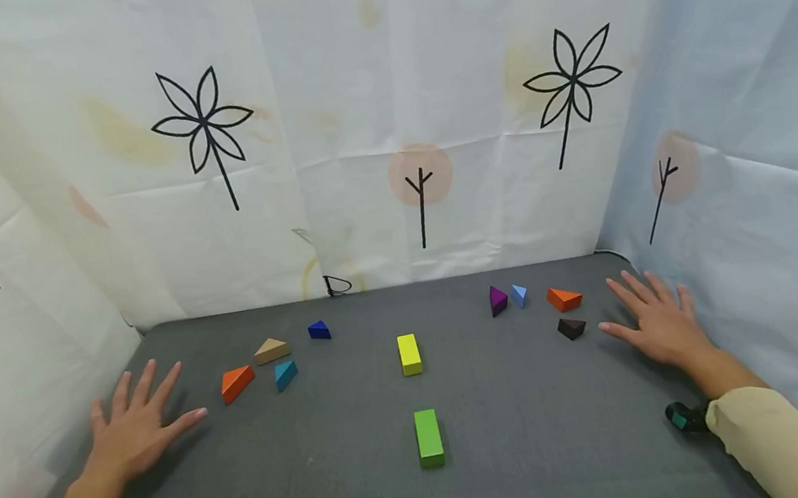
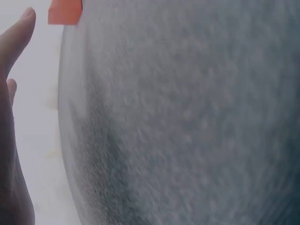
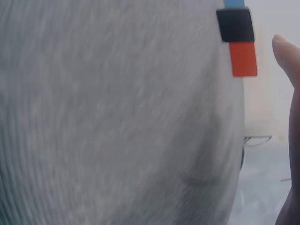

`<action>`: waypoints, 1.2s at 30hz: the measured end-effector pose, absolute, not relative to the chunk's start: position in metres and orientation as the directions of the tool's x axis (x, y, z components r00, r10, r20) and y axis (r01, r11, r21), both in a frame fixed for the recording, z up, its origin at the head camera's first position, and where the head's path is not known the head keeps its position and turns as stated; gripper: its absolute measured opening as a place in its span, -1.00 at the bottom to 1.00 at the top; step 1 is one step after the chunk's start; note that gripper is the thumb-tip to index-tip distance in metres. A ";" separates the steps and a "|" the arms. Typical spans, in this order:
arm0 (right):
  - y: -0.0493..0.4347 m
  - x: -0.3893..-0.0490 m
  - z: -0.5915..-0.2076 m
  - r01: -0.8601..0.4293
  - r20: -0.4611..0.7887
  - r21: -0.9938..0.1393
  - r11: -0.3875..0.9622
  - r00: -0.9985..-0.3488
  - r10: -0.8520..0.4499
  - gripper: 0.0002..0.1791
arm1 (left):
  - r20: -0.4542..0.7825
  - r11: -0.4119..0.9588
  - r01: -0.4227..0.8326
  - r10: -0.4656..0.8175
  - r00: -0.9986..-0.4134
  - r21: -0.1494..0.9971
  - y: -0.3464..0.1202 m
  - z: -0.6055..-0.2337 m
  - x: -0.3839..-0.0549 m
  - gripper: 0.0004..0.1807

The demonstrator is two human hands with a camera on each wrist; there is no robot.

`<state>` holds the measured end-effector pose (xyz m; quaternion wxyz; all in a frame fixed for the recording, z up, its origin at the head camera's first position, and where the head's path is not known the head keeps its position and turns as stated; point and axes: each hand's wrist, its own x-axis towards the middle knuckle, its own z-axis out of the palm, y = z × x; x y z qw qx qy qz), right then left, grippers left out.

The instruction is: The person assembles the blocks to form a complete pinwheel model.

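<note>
My left hand is spread flat at the left side of the grey table, fingers straight and holding nothing. Nearest to its thumb lies an orange triangular block, with a tan one, a light blue one and a dark blue one beyond. On the other side my right hand is spread likewise, with nothing in it. Close to its thumb are a black triangular block and an orange-red one. A pale blue triangle and a purple one lie farther left.
In the middle of the grey table lie a yellow rectangular block and, nearer to me, a green one. White printed cloth encloses the back and both sides. Dark straps with small cameras sit at the wrists.
</note>
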<state>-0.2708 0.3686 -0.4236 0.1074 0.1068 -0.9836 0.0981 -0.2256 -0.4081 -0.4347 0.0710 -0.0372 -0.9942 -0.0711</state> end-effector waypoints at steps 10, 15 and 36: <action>0.339 -0.265 -0.417 -0.326 0.349 -0.192 0.926 -0.904 -0.246 -0.10 | 0.233 0.980 0.135 0.098 -0.968 0.148 -0.388 -0.435 -0.229 0.03; 0.322 -0.262 -0.420 -0.377 0.377 -0.246 0.893 -0.886 -0.270 -0.11 | 0.274 0.965 0.190 0.136 -0.952 0.183 -0.374 -0.432 -0.231 0.00; 0.249 -0.247 -0.423 -0.480 0.362 -0.547 0.687 -0.875 -0.323 -0.18 | 0.315 0.799 0.322 0.176 -0.933 0.508 -0.304 -0.412 -0.231 -0.11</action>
